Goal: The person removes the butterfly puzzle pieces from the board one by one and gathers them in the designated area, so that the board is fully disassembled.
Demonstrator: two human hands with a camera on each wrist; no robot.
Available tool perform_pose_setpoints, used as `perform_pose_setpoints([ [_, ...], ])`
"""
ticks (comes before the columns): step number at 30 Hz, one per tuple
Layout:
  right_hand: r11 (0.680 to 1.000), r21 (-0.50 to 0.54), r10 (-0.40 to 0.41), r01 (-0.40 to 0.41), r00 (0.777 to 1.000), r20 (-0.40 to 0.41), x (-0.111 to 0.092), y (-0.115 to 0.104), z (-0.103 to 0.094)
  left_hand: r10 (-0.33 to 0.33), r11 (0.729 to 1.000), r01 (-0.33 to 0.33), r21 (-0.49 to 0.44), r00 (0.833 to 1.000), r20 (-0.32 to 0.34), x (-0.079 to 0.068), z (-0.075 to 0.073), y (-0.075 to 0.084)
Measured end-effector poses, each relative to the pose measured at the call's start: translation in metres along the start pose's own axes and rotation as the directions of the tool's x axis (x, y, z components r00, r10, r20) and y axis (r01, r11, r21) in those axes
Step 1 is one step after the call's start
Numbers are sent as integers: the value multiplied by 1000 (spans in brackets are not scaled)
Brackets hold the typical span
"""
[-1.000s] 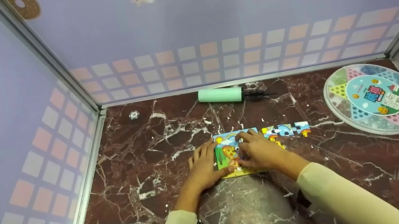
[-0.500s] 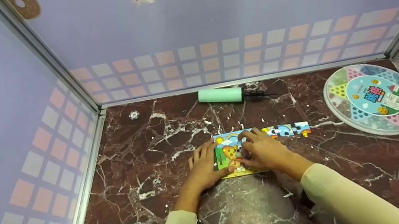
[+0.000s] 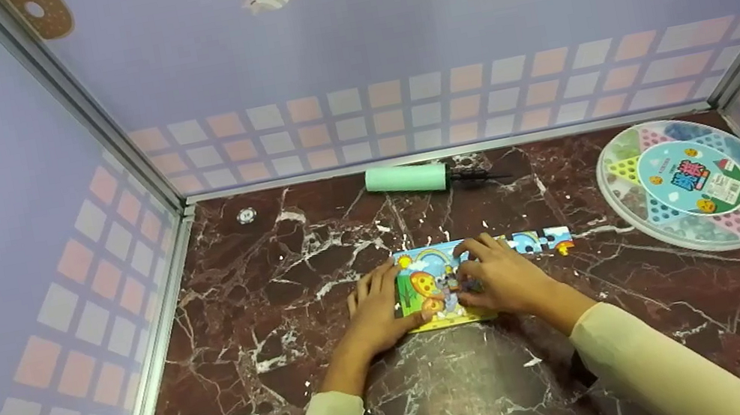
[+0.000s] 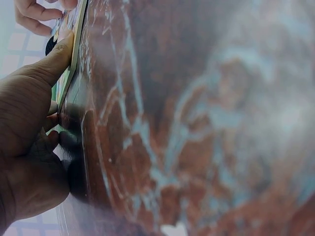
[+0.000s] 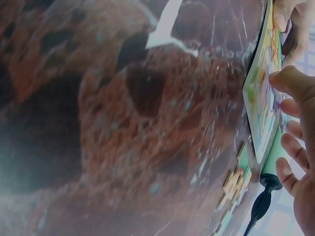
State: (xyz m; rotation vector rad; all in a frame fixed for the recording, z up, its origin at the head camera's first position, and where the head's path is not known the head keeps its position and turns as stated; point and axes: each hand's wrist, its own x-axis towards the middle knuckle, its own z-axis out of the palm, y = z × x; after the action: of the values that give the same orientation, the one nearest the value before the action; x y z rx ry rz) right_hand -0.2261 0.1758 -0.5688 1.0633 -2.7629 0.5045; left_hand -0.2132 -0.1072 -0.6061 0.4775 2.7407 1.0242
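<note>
A colourful jigsaw puzzle board [image 3: 418, 305] with a cartoon scene lies flat on the dark red marbled table. At its left side, my left hand [image 3: 377, 311] holds it, the thumb over the front part and the fingers along the left edge. My right hand [image 3: 501, 279] is over the board's right half, bent fingers apart, with the thumb tip on the picture in the right wrist view. Part of the picture is hidden under that palm. Just right of this hand, loose puzzle pieces [image 3: 527, 243] lie on the table.
A mint-green pump [image 3: 406, 179] with a black nozzle lies behind the board. At the right stands a large round game case [image 3: 693, 185] with a clear cover. A small round token [image 3: 247, 215] sits at the back left. Patterned walls enclose the table.
My right hand has shifted a little to the right over the board, uncovering more of the middle of the picture and covering more of the loose pieces. The left hand stays in place.
</note>
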Motion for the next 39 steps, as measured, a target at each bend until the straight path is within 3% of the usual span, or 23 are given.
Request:
perform_pose_setpoints([
  [18, 1000, 24, -13, 14, 999, -38, -26, 25, -11, 7, 1000, -7, -13, 1000, -4, 3, 4, -7],
  [27, 1000, 19, -7, 9, 995, -101, -45, 42, -16, 0, 1000, 0, -12, 1000, 11, 3, 3, -7],
  [39, 997, 18, 70, -69, 993, -94, -69, 58, -24, -11, 1000, 11, -5, 1000, 13, 1, 1, -1],
])
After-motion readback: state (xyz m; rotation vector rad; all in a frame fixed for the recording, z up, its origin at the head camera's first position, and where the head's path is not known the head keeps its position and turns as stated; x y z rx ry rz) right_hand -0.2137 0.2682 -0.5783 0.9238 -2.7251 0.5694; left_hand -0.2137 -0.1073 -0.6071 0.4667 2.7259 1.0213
